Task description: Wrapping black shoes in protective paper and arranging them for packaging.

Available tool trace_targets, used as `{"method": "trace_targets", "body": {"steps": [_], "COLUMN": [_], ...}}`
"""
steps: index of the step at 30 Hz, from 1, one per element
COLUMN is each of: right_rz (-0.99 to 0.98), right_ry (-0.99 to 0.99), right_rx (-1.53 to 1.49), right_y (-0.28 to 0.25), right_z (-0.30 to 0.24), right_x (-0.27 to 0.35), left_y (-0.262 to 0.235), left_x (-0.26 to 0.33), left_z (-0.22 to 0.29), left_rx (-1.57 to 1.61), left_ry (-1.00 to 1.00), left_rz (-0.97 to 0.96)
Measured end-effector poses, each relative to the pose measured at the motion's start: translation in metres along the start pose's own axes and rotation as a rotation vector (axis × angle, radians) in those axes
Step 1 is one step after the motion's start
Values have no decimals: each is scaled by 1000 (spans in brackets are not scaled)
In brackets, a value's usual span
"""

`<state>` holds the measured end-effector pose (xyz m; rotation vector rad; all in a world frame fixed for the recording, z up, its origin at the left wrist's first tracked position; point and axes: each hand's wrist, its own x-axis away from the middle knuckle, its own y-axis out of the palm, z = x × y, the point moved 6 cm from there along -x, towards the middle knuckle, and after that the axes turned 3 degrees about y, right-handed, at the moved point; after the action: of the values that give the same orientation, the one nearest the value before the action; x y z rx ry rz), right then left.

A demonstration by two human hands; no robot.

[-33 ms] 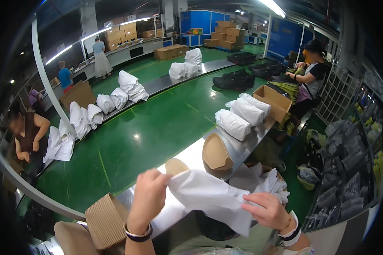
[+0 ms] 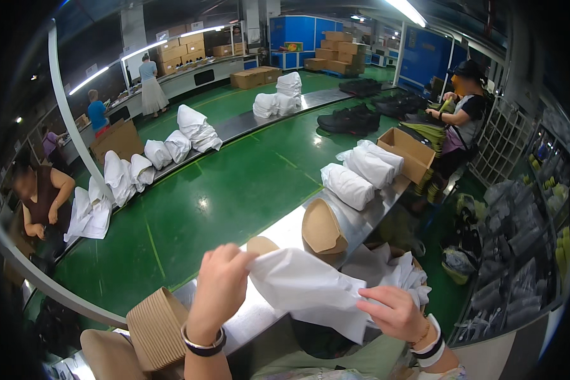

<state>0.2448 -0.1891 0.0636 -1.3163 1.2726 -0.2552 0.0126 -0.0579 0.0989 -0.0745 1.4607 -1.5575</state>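
A thin white sheet, paper or cloth, is stretched between my two hands above the metal bench. Its left corner is pinched by my left hand, and the fingers of my right hand close on its right edge. Part of a brown moulded shell shows behind the sheet, near my left fingers. A larger brown shell stands on the bench farther off. Beside my left wrist is a nested stack of ribbed brown shells. More loose white sheets lie heaped near my right hand.
White wrapped bundles and an open cardboard box stand farther along the bench. A rail curves along the left. Shelves of bagged items line the right. A co-worker handles yellow-striped pieces; another sits left.
The sheet's lower corner has risen a little and its folds have shifted slightly. My hands keep their grip, with the right one moved slightly left.
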Motion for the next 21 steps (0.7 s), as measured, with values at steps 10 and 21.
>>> {"method": "trace_targets", "body": {"steps": [10, 21], "right_rz": [351, -205], "right_ry": [144, 157], "right_rx": [-123, -997], "right_y": [-11, 32], "right_z": [-13, 13], "right_x": [-69, -74], "left_y": [0, 66], "left_x": [-16, 50], "left_z": [42, -14], "left_rx": [273, 1711], "left_ry": [239, -457], "left_rz": [-397, 21]}}
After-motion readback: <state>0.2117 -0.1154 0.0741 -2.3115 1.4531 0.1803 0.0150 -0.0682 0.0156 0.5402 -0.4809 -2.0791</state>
